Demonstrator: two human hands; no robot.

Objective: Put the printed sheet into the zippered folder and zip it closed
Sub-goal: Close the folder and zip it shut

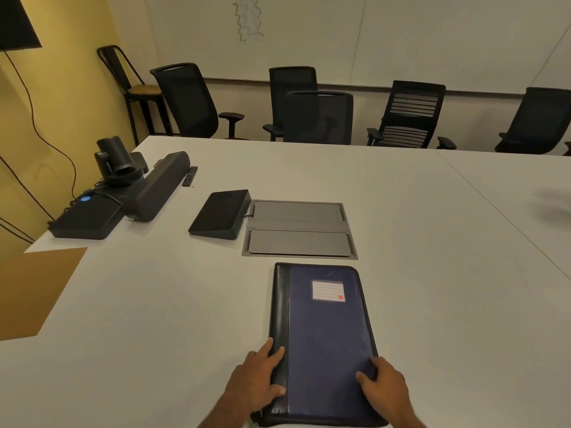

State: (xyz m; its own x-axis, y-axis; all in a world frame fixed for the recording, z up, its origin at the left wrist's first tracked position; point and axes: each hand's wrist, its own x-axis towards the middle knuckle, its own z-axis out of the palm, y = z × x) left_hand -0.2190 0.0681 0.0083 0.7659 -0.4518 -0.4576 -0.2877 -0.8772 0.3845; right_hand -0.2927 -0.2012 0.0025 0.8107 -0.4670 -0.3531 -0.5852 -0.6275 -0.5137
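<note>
A closed zippered folder (324, 332) lies flat on the white table (154, 304) in front of me, dark blue with a black spine on its left and a small white label near the top. My left hand (259, 378) rests on the black spine near the bottom left corner, fingers spread over the edge. My right hand (383, 387) grips the lower right edge of the folder, fingers curled at the zipper side. No printed sheet is visible anywhere in view.
Beyond the folder a grey cable hatch (299, 230) is set into the table, with a black tablet-like console (221, 214) at its left. A camera (116, 163), speaker bar (160, 185) and black box (86, 217) crowd the far left edge. Several office chairs (318, 117) line the far side.
</note>
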